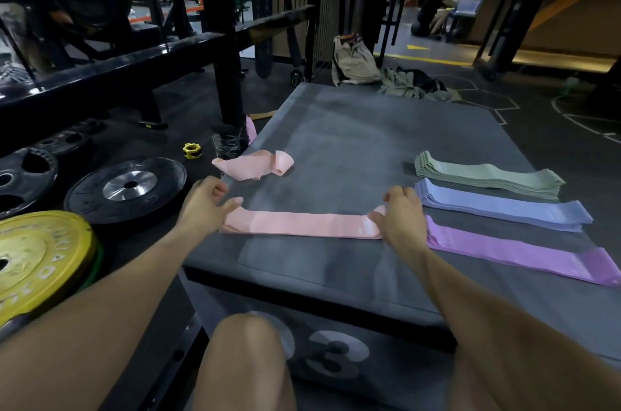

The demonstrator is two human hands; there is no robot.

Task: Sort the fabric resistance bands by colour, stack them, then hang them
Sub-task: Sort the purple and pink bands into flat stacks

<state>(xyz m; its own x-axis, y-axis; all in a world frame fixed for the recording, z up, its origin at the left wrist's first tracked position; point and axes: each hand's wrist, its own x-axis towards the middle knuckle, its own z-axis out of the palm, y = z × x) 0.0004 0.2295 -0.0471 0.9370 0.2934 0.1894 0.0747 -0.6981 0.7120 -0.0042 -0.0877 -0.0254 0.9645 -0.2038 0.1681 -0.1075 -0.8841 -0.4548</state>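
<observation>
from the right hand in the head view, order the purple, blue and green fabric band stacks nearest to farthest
From the right hand:
1. Purple fabric band stack, right beside the hand, nearest the platform's front edge.
2. Blue fabric band stack, just behind the purple one.
3. Green fabric band stack, farthest back on the right.

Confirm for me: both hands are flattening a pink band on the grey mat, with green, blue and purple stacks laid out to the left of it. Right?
Not quite. In the head view the green stack, blue stack and purple stack lie to the right of the pink band, not the left. The rest holds: the left hand and right hand hold its ends on the grey mat.
</observation>
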